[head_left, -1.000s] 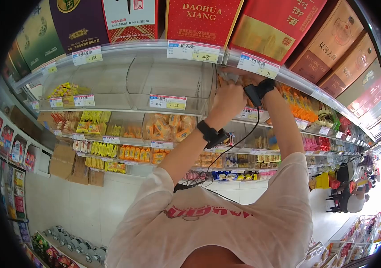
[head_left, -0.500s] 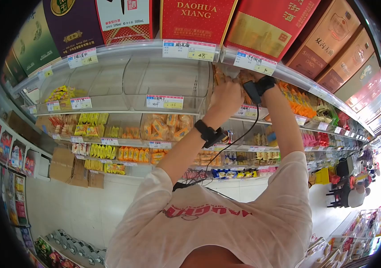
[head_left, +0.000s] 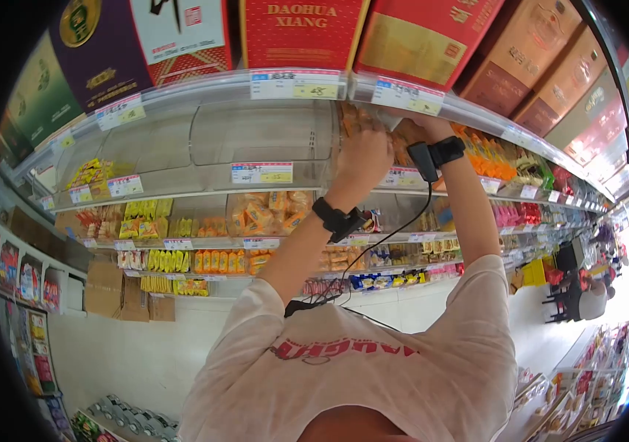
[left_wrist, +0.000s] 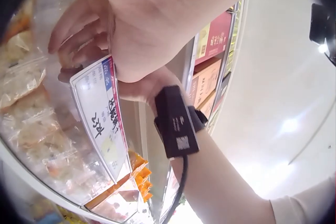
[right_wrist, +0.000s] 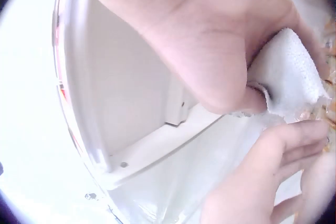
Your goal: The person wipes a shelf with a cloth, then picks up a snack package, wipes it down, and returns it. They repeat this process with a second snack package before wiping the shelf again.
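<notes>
Both hands are at a clear shelf bin of wrapped snacks beneath the upper shelf. The left hand [head_left: 364, 156] reaches over the bin's front; in the left wrist view its spread, slightly bent fingers [left_wrist: 86, 43] show beside snack packs [left_wrist: 29, 103], behind a price tag [left_wrist: 100, 113]. Whether they touch a pack is unclear. Close on its right, the right hand [head_left: 426, 130] is partly under the shelf edge. In the right wrist view the right hand [right_wrist: 220, 40] grips a white cloth [right_wrist: 289, 74] between thumb and fingers, just above the left hand [right_wrist: 262, 169].
Boxed bottles, including a red box [head_left: 303, 37], line the upper shelf [head_left: 219, 85] above the hands. Left of them are clear bins, one with yellow packs [head_left: 90, 173]. Lower shelves hold more snacks [head_left: 270, 210]. A black cable [head_left: 395, 236] hangs from the right wrist device.
The shelves have shifted left in the head view. Both hands remain around the same bin, and the white cloth shows more plainly beside the right hand than a second ago.
</notes>
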`<state>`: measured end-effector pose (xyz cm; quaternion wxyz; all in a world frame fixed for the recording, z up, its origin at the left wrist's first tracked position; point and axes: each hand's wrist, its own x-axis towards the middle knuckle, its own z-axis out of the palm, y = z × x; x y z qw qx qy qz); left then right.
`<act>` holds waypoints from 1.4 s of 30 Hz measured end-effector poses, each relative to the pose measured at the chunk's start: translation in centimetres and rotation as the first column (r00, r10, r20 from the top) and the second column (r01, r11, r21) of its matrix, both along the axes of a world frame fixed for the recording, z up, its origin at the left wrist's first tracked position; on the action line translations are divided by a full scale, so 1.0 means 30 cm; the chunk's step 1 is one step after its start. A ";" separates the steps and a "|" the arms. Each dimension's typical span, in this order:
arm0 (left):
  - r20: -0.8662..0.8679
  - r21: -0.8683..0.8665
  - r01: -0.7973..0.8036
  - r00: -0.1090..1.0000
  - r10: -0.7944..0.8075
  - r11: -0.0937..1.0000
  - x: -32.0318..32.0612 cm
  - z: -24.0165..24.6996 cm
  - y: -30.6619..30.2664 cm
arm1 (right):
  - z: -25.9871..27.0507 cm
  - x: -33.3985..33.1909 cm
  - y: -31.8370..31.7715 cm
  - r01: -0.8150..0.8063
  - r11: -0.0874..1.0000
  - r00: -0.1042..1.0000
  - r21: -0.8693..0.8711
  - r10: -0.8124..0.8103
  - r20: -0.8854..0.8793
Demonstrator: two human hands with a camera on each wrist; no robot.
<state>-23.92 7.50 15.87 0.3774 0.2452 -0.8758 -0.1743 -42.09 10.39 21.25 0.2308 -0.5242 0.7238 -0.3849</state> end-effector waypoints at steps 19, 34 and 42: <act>-0.587 0.696 0.654 0.756 -0.290 0.295 0.253 0.087 0.111 | 0.022 0.388 0.609 -0.185 0.945 0.904 -0.269 0.056 -0.424; -0.692 0.619 0.729 0.682 -0.235 0.292 0.478 0.008 0.156 | -0.215 0.638 0.642 0.385 0.797 0.896 -0.466 -0.203 0.394; -0.694 0.665 0.715 0.698 -0.174 0.217 0.482 -0.042 0.188 | -0.194 0.658 0.587 0.277 0.876 0.937 -0.395 -0.155 0.313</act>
